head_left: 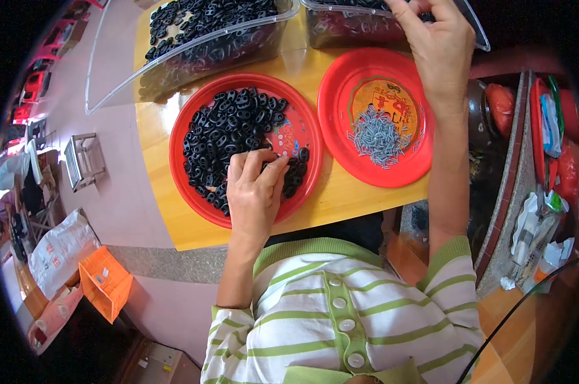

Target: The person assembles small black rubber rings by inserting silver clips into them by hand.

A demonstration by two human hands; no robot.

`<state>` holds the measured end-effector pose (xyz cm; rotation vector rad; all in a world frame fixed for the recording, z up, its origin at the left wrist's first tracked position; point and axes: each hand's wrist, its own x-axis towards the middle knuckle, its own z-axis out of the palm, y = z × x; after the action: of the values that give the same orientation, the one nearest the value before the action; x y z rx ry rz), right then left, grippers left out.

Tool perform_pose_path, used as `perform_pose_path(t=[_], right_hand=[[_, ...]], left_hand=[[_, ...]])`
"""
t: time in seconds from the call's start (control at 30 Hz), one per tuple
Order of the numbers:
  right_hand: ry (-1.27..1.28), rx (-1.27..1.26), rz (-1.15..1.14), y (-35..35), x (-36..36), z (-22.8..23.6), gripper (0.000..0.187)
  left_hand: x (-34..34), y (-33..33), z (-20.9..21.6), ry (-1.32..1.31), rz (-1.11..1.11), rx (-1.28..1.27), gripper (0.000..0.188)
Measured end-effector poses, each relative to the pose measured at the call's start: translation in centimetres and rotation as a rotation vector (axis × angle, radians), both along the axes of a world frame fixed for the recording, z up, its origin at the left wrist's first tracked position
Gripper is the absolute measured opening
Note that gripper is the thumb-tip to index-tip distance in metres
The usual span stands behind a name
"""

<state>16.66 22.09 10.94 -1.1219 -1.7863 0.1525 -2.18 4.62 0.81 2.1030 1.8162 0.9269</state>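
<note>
My left hand point(254, 189) is over a red round tray point(176, 144) heaped with small black two-holed plastic pieces point(222, 125). Its thumb and index finger are pinched together, and whatever is between them is too small to make out. At the upper right, my right hand point(438, 54) reaches over the rim of a clear plastic bin point(360, 33) that also holds black pieces. The picture's top edge cuts off its fingertips, so their grip is hidden. Between the hands, a red plate point(337, 137) carries a pile of short silvery metal pins point(380, 137).
A second clear bin point(222, 48) full of black pieces stands at the far left of the yellow wooden table point(158, 185). On the floor at left are a metal stool point(83, 161), a white sack point(62, 253) and an orange bag point(106, 281). Packages point(539, 233) lie at right, near a black cable point(520, 304).
</note>
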Motion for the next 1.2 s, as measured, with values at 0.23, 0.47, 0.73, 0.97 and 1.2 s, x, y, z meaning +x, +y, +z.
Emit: perform_pose_path(t=[0.23,0.47,0.73,0.97,1.2], right_hand=[[0.022,-0.257,0.148,-3.7,2.1,-3.9,0.013],[-0.070,-0.573,0.183,-7.4,4.5,-7.6,0.013],[0.002,-0.652,0.156,-9.1,6.1,-7.8,0.013],[-0.121,-0.546,0.131,-9.0,6.2,-8.6,0.011],[-0.342,-0.352,0.153,-7.9,4.3,-10.3,0.010]], left_hand=[[0.4,0.6,0.2,0.034,-0.035,-0.083,0.017],[-0.4,0.2,0.4,0.124,0.040,-0.081,0.027],[-0.2,0.0,0.5,0.165,0.084,-0.115,0.023],[-0.1,0.3,0.0,0.133,0.076,-0.065,0.016],[1.5,-0.2,0.9,-0.225,0.033,-0.047,0.014]])
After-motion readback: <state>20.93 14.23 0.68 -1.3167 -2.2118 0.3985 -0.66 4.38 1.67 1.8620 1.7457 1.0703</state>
